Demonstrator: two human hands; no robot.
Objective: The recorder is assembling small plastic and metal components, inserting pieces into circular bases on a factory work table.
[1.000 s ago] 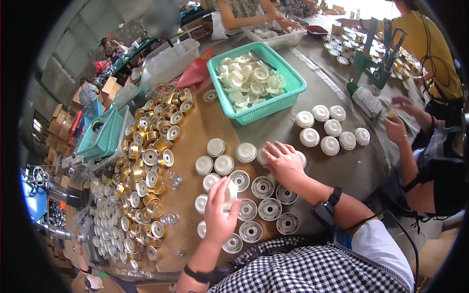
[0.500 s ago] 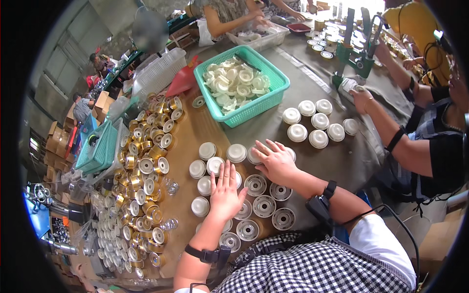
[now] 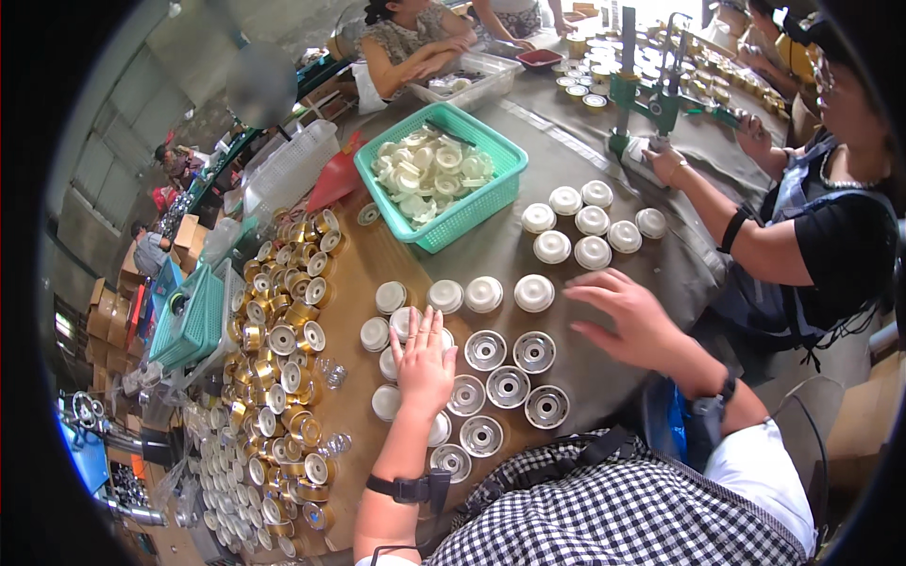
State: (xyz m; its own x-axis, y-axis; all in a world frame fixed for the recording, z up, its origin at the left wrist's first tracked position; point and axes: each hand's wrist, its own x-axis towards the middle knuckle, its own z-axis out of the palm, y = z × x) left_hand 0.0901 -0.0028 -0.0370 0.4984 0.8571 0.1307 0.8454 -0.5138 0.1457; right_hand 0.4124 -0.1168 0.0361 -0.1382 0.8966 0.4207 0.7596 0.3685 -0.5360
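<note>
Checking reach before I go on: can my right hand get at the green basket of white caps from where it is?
Probably yes. The right hand hovers open over the table, and the green basket lies ahead and to its left. Only low white caps sit between them, so nothing tall blocks the way.

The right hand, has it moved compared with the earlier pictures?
Yes. The right hand earlier lay over the open silver caps; now it hovers to their right, apart from them.

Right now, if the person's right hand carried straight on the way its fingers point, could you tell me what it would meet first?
The right hand points left across the table, so it would probably first meet the white domed cap just beyond its fingertips. Its height above the table is unclear, so it could pass over.
</note>
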